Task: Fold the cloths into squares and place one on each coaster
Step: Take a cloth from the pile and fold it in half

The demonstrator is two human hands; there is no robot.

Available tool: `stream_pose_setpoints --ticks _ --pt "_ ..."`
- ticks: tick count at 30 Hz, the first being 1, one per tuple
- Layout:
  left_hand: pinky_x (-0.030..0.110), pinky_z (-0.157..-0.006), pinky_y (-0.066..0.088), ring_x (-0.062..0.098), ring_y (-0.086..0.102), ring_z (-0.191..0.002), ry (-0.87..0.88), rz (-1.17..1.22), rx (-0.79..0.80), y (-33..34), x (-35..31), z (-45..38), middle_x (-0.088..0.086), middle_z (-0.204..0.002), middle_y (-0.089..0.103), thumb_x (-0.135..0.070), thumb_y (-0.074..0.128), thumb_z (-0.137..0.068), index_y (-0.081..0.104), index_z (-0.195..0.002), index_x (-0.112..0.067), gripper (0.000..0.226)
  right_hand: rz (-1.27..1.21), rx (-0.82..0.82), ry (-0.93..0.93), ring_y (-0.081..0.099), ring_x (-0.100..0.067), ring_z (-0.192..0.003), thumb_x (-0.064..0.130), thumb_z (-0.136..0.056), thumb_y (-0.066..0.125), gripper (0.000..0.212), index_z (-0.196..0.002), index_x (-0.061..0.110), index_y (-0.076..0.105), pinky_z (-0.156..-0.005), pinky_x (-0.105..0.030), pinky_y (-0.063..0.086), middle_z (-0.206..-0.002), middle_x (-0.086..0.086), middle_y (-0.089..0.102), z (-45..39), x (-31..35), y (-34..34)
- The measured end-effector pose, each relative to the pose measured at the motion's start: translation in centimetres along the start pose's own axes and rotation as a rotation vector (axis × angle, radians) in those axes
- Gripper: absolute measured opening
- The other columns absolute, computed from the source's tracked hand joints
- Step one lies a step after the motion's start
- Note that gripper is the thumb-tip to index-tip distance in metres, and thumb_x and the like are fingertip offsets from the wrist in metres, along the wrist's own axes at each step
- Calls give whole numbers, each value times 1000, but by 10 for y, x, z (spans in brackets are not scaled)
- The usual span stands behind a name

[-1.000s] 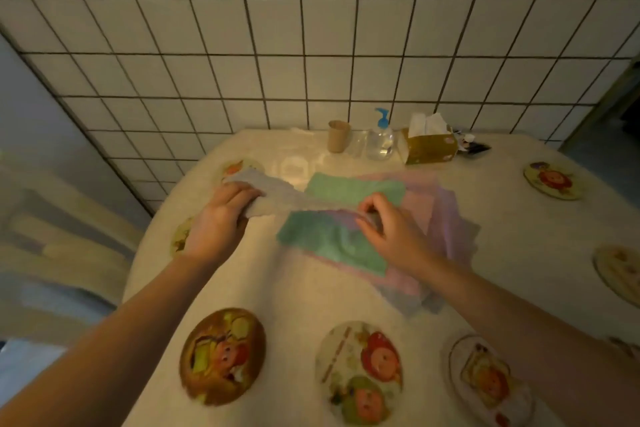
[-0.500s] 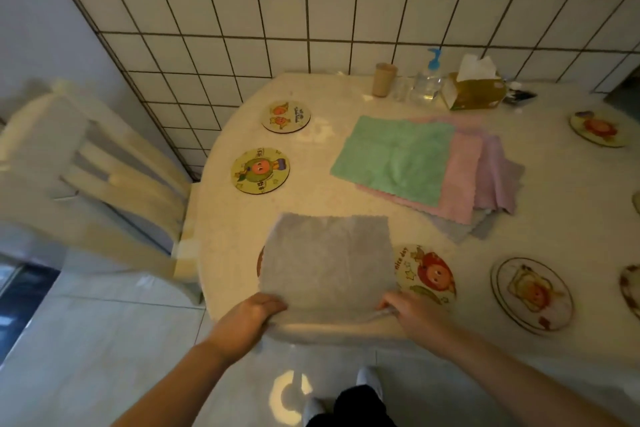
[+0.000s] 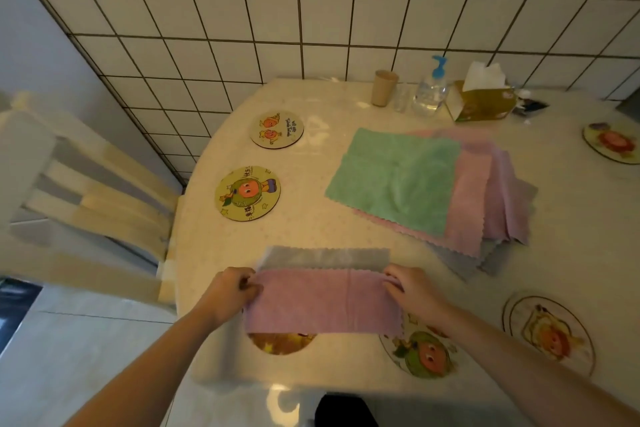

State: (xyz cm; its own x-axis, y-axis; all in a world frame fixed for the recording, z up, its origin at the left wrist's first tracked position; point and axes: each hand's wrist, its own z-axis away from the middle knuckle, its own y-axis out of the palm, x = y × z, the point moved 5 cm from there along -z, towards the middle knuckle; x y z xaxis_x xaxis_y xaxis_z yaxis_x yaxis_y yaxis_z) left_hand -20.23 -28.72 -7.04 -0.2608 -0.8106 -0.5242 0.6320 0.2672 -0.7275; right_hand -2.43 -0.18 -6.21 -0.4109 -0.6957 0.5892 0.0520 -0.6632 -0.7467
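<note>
A cloth (image 3: pixel 322 305), grey on one face and pink on the other, lies near the table's front edge, its near half turned over the far half. My left hand (image 3: pixel 230 291) pinches its left corner and my right hand (image 3: pixel 410 291) pinches its right corner. The cloth covers most of a coaster (image 3: pixel 282 343) beneath it. A stack of cloths (image 3: pixel 398 180), green on top with pink and grey below, lies mid-table. Round cartoon coasters lie at the left (image 3: pixel 247 192), far left (image 3: pixel 276 129), front (image 3: pixel 422 354), front right (image 3: pixel 549 334) and far right (image 3: pixel 611 142).
At the back by the tiled wall stand a brown cup (image 3: pixel 384 87), a pump bottle (image 3: pixel 431 90) and a tissue box (image 3: pixel 481 99). A pale chair (image 3: pixel 86 191) stands left of the round table (image 3: pixel 571 239).
The cloth was lifted off the stack and laid flat near the front edge. Both hands have since brought its near edge up and over, showing the pink face.
</note>
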Motion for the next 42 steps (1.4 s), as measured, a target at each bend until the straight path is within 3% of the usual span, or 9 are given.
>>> stream_pose_setpoints --ticks 3,10,15,23,27,30,32,37,42 --pt "27 -58 37 22 51 -66 -61 34 -35 -7 -2 -27 6 -64 57 -15 63 -85 60 -67 -7 21 -13 6 36 49 -5 -60 17 -93 54 25 -69 22 50 -55 -21 36 -64 9 52 -29 -4 -5" --pt "27 -50 31 18 41 -56 -211 71 -71 -1 2 -54 1 -55 46 -19 69 -83 45 -54 -15 38 -89 -16 188 43 -8 -58 18 -90 58 22 -71 7 56 -54 -20 32 -65 -1 53 -58 -30 0" --pt "29 -52 33 20 46 -58 -271 81 -55 -2 11 -60 2 -56 51 -23 71 -82 54 -57 -12 32 -92 -8 245 42 -4 -54 23 -89 62 28 -65 20 49 -50 -16 30 -60 7 49 -62 -32 -2" --pt "25 -50 34 17 51 -61 -290 82 -89 0 10 -66 -2 -58 56 -27 70 -84 54 -55 -20 33 6 -6 304 38 -1 -52 24 -90 58 29 -65 21 44 -46 -16 28 -60 9 45 -67 -26 -7" --pt "26 -59 43 19 57 -73 -296 -10 -97 -1 5 -69 1 -77 63 -27 70 -81 59 -77 -18 14 44 -40 335 40 1 -54 28 -89 60 20 -75 18 51 -44 -15 27 -63 11 48 -68 -24 -9" --pt "34 -76 51 25 60 -94 -175 -138 -121 -1 -2 -72 -1 -104 58 -24 69 -77 51 -112 -21 40 160 -68 260 46 -2 -64 28 -89 60 16 -96 15 54 -45 -13 25 -78 9 55 -69 -14 -13" --pt "38 -86 50 27 55 -105 -84 -176 -102 1 -8 -77 3 -112 53 -20 66 -77 50 -122 -19 48 224 -74 195 49 -5 -74 27 -88 61 21 -105 16 54 -48 -11 26 -94 6 58 -71 -7 -15" --pt "36 -91 44 24 47 -103 -64 -217 -46 5 -8 -89 4 -105 45 -24 62 -84 61 -97 -13 17 314 27 178 45 -6 -77 34 -92 53 16 -97 19 55 -53 -13 28 -110 2 46 -77 -9 -11" --pt "34 -70 47 23 52 -82 -65 -108 -45 0 -8 -88 2 -82 56 -18 63 -80 52 -77 -18 11 168 66 172 53 -9 -70 33 -90 56 14 -87 19 53 -50 -16 32 -85 5 58 -78 -16 -11"
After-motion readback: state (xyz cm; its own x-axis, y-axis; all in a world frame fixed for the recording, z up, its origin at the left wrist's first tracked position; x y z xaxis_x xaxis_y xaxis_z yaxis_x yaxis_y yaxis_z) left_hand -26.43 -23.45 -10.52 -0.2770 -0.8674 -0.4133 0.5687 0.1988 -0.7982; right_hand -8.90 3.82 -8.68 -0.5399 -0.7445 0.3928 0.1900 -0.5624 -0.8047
